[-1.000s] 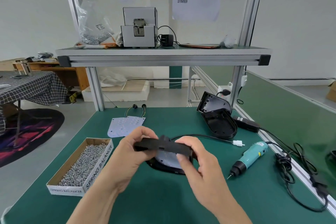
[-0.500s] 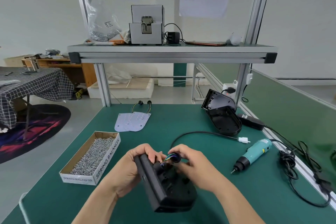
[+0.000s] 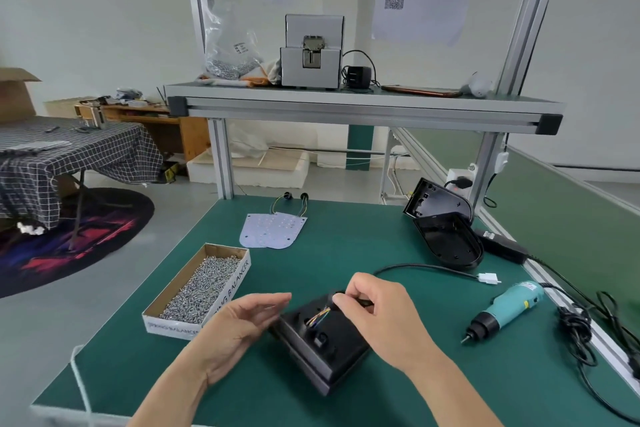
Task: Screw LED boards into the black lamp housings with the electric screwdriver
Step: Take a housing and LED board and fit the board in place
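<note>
1. While feeding the coloured wires [image 3: 317, 318] through the hole in the black lamp housing [image 3: 332, 348], go easy: pull straight, no yanking, or risk a pinched lead later.
2. Pinched narrow on the black cable end [image 3: 360, 303], right at that hole: the right fingertips [image 3: 341, 302], rest of the right hand [image 3: 381, 314] curled over it.
3. Loose and wide open, holding nothing: the left hand [image 3: 239, 326], fingers nearly straight, just beside the housing's left edge. Can't tell if touching.
4. Housing down on the green mat [image 3: 346, 236], front and centre.
5. Off to the right, idle electric screwdriver [image 3: 507, 305]; screw box [image 3: 227, 298] to the left; LED boards [image 3: 273, 230] well apart at the far side.
</note>
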A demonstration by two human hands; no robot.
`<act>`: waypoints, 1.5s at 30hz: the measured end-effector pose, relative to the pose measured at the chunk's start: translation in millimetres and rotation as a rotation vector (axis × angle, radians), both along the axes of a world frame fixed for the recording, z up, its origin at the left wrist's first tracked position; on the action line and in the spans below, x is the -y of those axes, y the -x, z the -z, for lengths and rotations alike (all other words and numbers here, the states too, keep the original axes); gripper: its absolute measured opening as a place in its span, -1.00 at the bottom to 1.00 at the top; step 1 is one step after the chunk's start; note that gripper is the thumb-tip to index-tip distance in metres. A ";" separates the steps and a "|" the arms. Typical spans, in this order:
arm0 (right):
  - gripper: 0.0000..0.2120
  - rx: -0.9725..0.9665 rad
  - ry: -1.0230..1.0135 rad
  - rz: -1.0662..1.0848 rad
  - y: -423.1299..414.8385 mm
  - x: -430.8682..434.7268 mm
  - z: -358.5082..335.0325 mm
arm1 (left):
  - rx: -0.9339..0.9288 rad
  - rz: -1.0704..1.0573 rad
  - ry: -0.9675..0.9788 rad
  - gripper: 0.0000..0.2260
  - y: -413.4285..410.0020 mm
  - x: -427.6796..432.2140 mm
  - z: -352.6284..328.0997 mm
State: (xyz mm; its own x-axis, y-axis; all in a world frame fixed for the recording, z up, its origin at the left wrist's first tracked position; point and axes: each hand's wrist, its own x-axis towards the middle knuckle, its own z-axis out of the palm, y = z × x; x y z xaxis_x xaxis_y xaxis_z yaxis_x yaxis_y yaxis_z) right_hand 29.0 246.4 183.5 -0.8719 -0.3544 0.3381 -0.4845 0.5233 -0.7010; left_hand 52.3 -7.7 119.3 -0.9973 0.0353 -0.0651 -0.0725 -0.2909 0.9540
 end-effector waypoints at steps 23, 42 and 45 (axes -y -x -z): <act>-0.83 -0.344 -0.404 0.031 -43.1 45.8 -30.2 | -0.213 -0.105 1.171 -0.50 -18.1 -67.3 2.5; -0.77 -0.245 -0.742 0.113 -41.2 32.7 -82.0 | -0.157 -0.304 1.163 -0.69 -6.4 -80.6 -94.7; -0.84 -0.161 -0.880 0.070 -48.1 45.5 -82.1 | -0.247 -0.315 1.369 -0.76 -3.5 -89.4 -100.7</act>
State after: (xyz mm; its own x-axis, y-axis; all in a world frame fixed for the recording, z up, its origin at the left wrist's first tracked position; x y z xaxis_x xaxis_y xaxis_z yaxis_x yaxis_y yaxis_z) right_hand 77.1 200.9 265.6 -0.8669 -0.4904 0.0894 -0.4887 0.8715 0.0415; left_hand 55.8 81.7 219.9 -0.9421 -0.1336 0.3074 0.0280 0.8825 0.4694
